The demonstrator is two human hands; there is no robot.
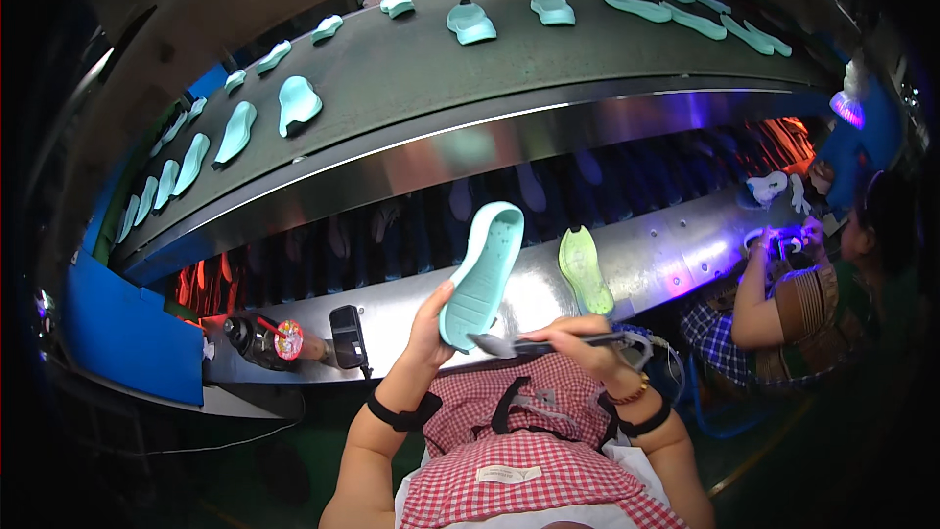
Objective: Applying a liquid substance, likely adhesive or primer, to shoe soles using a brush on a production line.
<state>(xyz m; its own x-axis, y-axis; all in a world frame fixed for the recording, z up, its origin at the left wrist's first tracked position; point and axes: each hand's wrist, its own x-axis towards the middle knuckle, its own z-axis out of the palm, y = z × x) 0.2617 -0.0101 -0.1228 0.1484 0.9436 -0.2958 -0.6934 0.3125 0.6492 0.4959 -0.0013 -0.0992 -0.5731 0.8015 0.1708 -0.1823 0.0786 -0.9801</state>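
Held up in front of me is a mint-green shoe sole (482, 279), tilted, with its hollow, ribbed inner side facing up. My left hand (429, 325) is closed on its lower left edge, near the heel end. In my right hand (586, 345) is a dark-handled brush (529, 346) with a thin hose at its rear. The grey brush tip lies at the sole's lower end; whether it touches cannot be told. A yellow-green sole (586, 271) rests on the metal ledge just beyond my right hand.
Several mint soles (300, 104) lie on the dark upper conveyor belt (392, 69). Along the metal ledge (646, 269) stand a phone (347, 336), a drink cup (292, 341) and a dark bottle (245, 335). Another person (793, 304) works at the right. Below the belt is a glowing lower tunnel.
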